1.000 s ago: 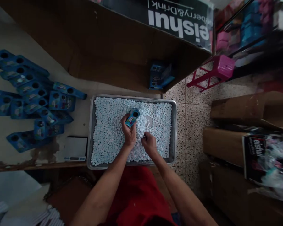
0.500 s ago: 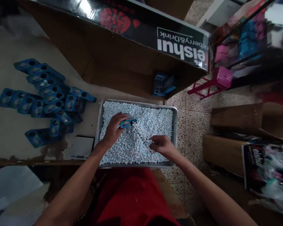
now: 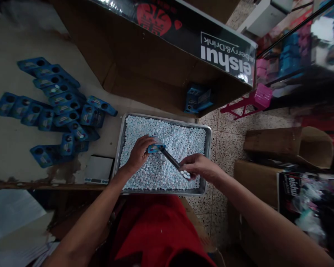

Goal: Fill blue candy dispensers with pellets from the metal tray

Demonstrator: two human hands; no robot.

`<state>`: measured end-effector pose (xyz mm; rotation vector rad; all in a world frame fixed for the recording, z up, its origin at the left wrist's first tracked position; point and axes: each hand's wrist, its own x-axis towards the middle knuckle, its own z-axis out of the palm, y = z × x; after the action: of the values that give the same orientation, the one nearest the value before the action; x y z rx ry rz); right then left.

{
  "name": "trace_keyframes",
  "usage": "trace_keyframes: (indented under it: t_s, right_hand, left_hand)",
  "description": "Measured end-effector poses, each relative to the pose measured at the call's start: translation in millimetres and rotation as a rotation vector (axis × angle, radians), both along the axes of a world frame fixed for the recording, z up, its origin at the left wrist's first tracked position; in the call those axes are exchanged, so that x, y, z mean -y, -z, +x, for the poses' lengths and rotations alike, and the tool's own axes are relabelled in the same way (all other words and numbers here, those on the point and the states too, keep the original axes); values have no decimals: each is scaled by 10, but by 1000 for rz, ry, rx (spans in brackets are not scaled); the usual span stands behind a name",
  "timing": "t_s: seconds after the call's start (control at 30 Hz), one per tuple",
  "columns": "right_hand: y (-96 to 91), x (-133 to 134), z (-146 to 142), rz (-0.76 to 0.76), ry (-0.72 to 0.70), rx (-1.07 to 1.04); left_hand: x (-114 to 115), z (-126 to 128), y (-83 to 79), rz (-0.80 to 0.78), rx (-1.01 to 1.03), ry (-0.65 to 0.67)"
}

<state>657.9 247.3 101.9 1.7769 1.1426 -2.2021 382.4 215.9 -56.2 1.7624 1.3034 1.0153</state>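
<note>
A metal tray holds a deep layer of small pale blue and white pieces, like candies or pellets. Over its middle, my left hand is closed around a small blue box. My right hand grips a long, narrow dark scoop, slanting down from the box to my fingers. The scoop's far tip meets the box's end; whether it enters the opening I cannot tell. Several white pieces lie at the end near my right fingers.
Many similar blue boxes with round holes cluster on the table at left. A small scale sits beside the tray. Behind it, a large open carton contains blue packs. A pink stool and cartons stand on the right.
The scoop, covered with white pieces before, now shows mostly bare and dark between box and fingers. My right hand has shifted slightly right and up. The whole view has shifted a little.
</note>
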Motion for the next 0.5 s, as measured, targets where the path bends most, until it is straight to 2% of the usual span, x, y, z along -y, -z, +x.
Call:
trace_keyframes:
  t_s: [0.07, 0.13, 0.23, 0.3, 0.37, 0.5]
  right_hand:
    - [38, 100, 217, 135, -118, 75]
    - [137, 248, 524, 357, -295, 310]
    - [410, 473, 937, 571, -625, 746]
    - [658, 560, 986, 628, -790, 812]
    - [933, 562, 762, 708, -836, 725]
    - [1425, 356, -184, 794, -673, 551]
  left_hand:
    - [12, -42, -43, -77, 50, -74]
    - [34, -123, -119, -218, 144, -164]
    - [87, -262, -256, -425, 301, -241]
    - [136, -317, -324, -490, 335, -253]
    - [201, -330, -365, -518, 298, -262]
    - [398, -330, -439, -484, 112, -384]
